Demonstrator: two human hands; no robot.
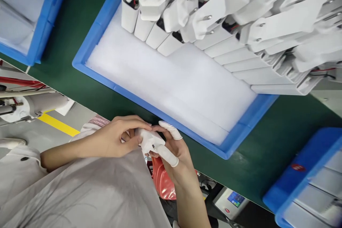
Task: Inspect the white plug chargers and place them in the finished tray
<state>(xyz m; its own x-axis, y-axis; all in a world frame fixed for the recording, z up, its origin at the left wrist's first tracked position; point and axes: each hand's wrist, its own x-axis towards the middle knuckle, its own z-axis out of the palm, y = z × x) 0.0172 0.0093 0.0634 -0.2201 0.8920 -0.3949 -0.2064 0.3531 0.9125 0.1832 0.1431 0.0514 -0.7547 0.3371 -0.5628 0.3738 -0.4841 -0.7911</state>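
Observation:
Both my hands meet at the near edge of the green table over one white plug adapter (150,140). My left hand (117,137) wraps its fingers round the adapter's left end. My right hand (173,149), with white finger cots on thumb and a finger, pinches the adapter's right side, where a metal pin shows. Just beyond them lies a blue tray (101,28) lined with white foam; its far right part is packed with several white plug adapters (240,17), some stacked with pins up.
A second blue tray (40,25) sits at top left and a third blue tray (299,174) at bottom right. The green table (267,149) runs between them. Below the table edge are a red object (162,181), a small device with a screen (235,199) and floor with yellow tape (57,124).

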